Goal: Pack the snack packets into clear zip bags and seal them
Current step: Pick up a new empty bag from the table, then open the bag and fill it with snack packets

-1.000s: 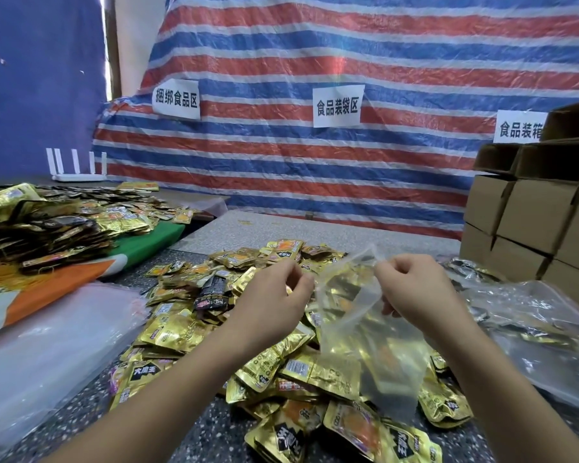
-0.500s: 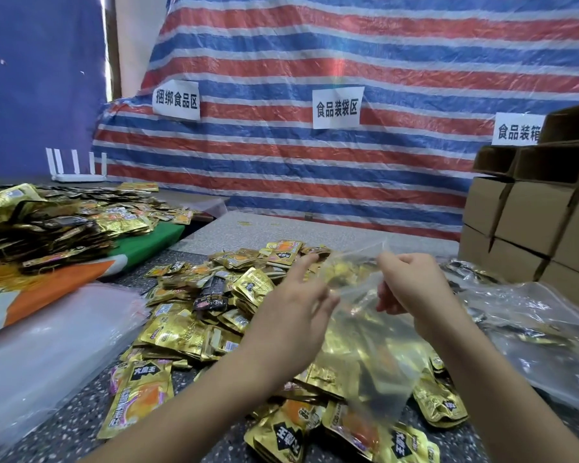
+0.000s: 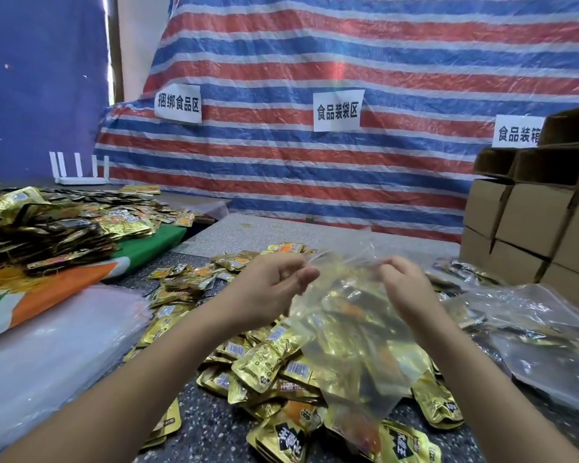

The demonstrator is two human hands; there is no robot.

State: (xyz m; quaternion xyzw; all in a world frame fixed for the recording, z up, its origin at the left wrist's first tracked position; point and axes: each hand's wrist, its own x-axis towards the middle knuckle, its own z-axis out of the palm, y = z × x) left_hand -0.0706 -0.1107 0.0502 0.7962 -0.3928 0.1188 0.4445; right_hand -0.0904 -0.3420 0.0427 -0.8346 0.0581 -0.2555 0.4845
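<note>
Zip bag: a clear zip bag (image 3: 355, 332) holding gold snack packets is hanging between both hands above the loose packet pile (image 3: 268, 359) on the speckled tabletop (image 3: 211, 426).
Left hand: the left hand (image 3: 268, 289) is pinching the bag's top left edge, fingers curled in.
Right hand: the right hand (image 3: 405, 285) is gripping the top right edge, fingers bent over it.
Counts: two hands, one held bag, three paper signs (image 3: 337, 110) on the striped tarp (image 3: 348, 55); packets are too many to count.
Change: half a second ago the left hand was lying flat against the bag; it is now pinching the rim.
Around: cardboard boxes (image 3: 532, 222) are standing at right, filled bags (image 3: 532, 329) lying beside them.
</note>
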